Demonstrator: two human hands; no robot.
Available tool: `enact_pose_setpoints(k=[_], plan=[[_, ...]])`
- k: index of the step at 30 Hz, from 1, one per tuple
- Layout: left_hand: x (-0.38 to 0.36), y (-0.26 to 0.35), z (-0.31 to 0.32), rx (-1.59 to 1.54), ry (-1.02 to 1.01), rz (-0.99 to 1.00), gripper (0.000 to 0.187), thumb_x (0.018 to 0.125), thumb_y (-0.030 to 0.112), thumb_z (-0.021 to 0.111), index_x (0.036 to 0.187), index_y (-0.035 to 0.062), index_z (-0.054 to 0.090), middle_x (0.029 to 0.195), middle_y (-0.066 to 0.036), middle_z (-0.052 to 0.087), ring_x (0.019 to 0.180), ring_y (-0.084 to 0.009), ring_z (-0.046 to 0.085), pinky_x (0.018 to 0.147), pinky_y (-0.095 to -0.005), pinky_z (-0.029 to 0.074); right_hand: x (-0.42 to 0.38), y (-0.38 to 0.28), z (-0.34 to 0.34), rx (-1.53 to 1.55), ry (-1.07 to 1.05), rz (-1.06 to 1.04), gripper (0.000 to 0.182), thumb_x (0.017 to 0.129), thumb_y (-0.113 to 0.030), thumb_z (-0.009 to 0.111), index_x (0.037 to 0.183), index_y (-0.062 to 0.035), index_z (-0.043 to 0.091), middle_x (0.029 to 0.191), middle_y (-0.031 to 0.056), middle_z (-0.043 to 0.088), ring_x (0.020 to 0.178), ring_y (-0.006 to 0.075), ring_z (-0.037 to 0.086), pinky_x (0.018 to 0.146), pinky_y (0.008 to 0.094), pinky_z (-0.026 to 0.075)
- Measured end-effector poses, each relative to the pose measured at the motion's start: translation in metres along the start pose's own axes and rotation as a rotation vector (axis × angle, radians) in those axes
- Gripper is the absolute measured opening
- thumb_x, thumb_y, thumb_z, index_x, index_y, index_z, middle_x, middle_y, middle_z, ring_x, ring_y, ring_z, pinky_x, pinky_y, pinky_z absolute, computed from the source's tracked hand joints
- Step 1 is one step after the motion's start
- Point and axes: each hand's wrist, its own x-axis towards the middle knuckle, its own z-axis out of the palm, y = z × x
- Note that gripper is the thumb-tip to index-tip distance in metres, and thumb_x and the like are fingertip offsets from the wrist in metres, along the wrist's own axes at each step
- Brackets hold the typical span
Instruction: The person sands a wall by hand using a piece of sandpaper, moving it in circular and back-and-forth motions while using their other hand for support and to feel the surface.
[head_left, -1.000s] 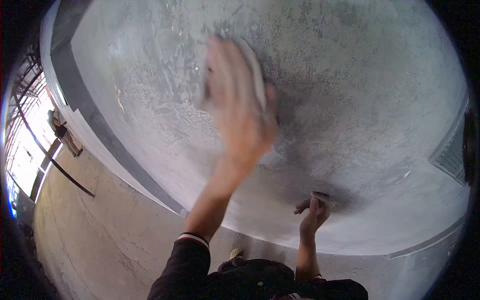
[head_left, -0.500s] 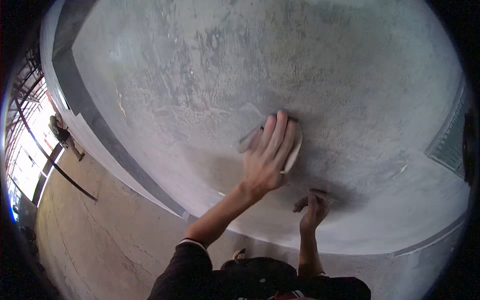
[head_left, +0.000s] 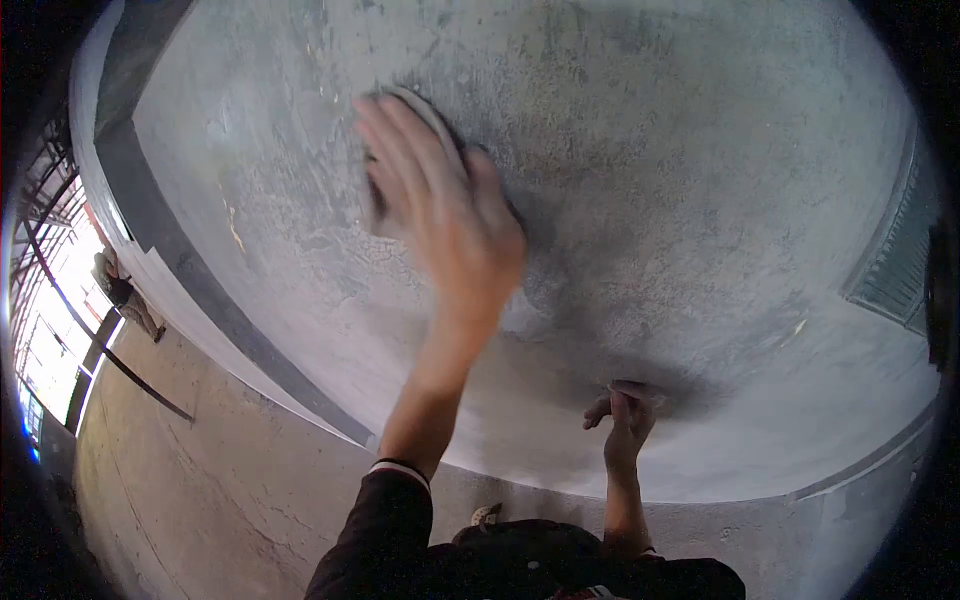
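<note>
My left hand point(head_left: 450, 225) presses a thin, curved grey sheet of sandpaper point(head_left: 436, 122) flat on a large grey wall panel point(head_left: 650, 190). The hand is blurred, its fingers stretched over the sheet, whose edges stick out on both sides. Patchy, scuffed filler marks the surface around it. Lower and to the right, my right hand point(head_left: 625, 430) rests at the panel with its fingers apart. Those fingertips look dark with dust and lie in shadow.
A dark grey border strip point(head_left: 225, 290) runs along the panel's left side. A ridged grey plate point(head_left: 893, 285) sits at the right edge. Concrete floor point(head_left: 210, 480) lies below. Far left, another person point(head_left: 125, 290) stands near a thin dark pole point(head_left: 110, 355).
My left hand has slid up and to the left across the panel with the sandpaper sheet. My right hand has stayed almost in place.
</note>
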Motion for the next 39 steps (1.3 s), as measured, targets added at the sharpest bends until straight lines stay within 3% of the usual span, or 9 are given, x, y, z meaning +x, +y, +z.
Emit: enact_pose_setpoints(k=[4, 6, 11, 13, 17, 24, 30, 33, 39], plan=[[-0.073, 0.018, 0.013, -0.078, -0.308, -0.015, 0.064, 0.082, 0.017, 0.047, 0.133, -0.0106, 0.020, 0.138, -0.034, 0.011, 0.130, -0.0482, 0.005, 0.106, -0.0504, 0.003, -0.001, 0.002, -0.004, 0.047, -0.033, 0.027, 0.013, 0.090, -0.013, 0.047, 0.094, -0.0016, 0.051, 0.054, 0.0101, 0.053, 0.041, 0.0178, 0.052, 0.039, 0.0269, 0.042], [-0.063, 0.014, 0.005, -0.133, -0.311, 0.127, 0.061, 0.082, 0.016, 0.048, 0.131, -0.0116, 0.025, 0.138, -0.032, 0.017, 0.129, -0.0433, 0.019, 0.101, -0.0522, 0.018, 0.000, 0.005, -0.007, 0.021, -0.048, 0.019, 0.013, 0.090, -0.013, 0.047, 0.094, -0.0016, 0.051, 0.054, 0.0099, 0.053, 0.041, 0.0178, 0.053, 0.038, 0.0271, 0.042], [0.009, 0.013, 0.000, 0.019, 0.043, -0.027, 0.060, 0.080, 0.010, 0.049, 0.129, -0.0158, 0.024, 0.137, -0.034, 0.016, 0.129, -0.0443, 0.018, 0.103, -0.0483, 0.018, -0.004, 0.006, -0.006, 0.042, -0.074, 0.005, 0.012, 0.089, -0.012, 0.048, 0.094, -0.0017, 0.053, 0.060, 0.0104, 0.055, 0.042, 0.0180, 0.054, 0.039, 0.0278, 0.043], [-0.054, 0.042, 0.011, -0.024, -0.243, -0.078, 0.056, 0.083, 0.010, 0.045, 0.129, -0.0144, 0.024, 0.136, -0.034, 0.018, 0.127, -0.0441, 0.022, 0.103, -0.0465, 0.020, -0.005, 0.007, -0.003, 0.011, -0.045, 0.003, 0.012, 0.090, -0.012, 0.047, 0.093, -0.0021, 0.053, 0.066, 0.0104, 0.056, 0.043, 0.0180, 0.054, 0.039, 0.0280, 0.043], [-0.032, 0.028, 0.016, -0.099, -0.092, 0.205, 0.057, 0.078, 0.006, 0.042, 0.130, -0.0105, 0.027, 0.137, -0.031, 0.019, 0.127, -0.0432, 0.024, 0.100, -0.0481, 0.026, -0.005, 0.012, -0.012, 0.056, -0.081, 0.000, 0.012, 0.089, -0.013, 0.048, 0.093, -0.0020, 0.053, 0.068, 0.0101, 0.055, 0.044, 0.0183, 0.054, 0.039, 0.0284, 0.044], [-0.047, 0.033, 0.014, -0.119, -0.188, -0.025, 0.057, 0.081, 0.013, 0.041, 0.133, -0.0035, 0.027, 0.140, -0.027, 0.019, 0.128, -0.0409, 0.024, 0.098, -0.0499, 0.028, -0.008, 0.013, -0.007, 0.041, -0.069, 0.043, 0.012, 0.088, -0.012, 0.049, 0.093, -0.0017, 0.053, 0.069, 0.0099, 0.055, 0.044, 0.0185, 0.055, 0.039, 0.0286, 0.044], [0.016, 0.004, 0.005, -0.103, 0.072, 0.111, 0.058, 0.077, 0.011, 0.043, 0.131, -0.0058, 0.031, 0.141, -0.028, 0.014, 0.129, -0.0439, 0.019, 0.098, -0.0486, 0.026, -0.008, 0.012, -0.006, -0.002, -0.097, 0.049, 0.013, 0.088, -0.012, 0.049, 0.094, -0.0011, 0.052, 0.068, 0.0106, 0.054, 0.044, 0.0187, 0.054, 0.038, 0.0284, 0.043], [-0.021, 0.005, 0.001, -0.019, -0.328, 0.088, 0.061, 0.077, 0.015, 0.048, 0.131, -0.0072, 0.030, 0.141, -0.029, 0.014, 0.130, -0.0434, 0.017, 0.102, -0.0511, 0.018, -0.011, 0.012, 0.001, -0.031, -0.066, 0.077, 0.013, 0.088, -0.012, 0.049, 0.093, -0.0007, 0.052, 0.060, 0.0096, 0.052, 0.044, 0.0186, 0.053, 0.038, 0.0280, 0.042], [-0.076, -0.038, -0.006, -0.254, -0.202, -0.063, 0.060, 0.082, 0.018, 0.043, 0.134, -0.0064, 0.025, 0.140, -0.029, 0.015, 0.131, -0.0416, 0.015, 0.106, -0.0472, 0.008, -0.010, -0.003, -0.013, -0.074, 0.037, 0.079, 0.016, 0.089, -0.014, 0.047, 0.093, 0.0014, 0.052, 0.058, 0.0093, 0.052, 0.043, 0.0170, 0.050, 0.039, 0.0287, 0.041]])
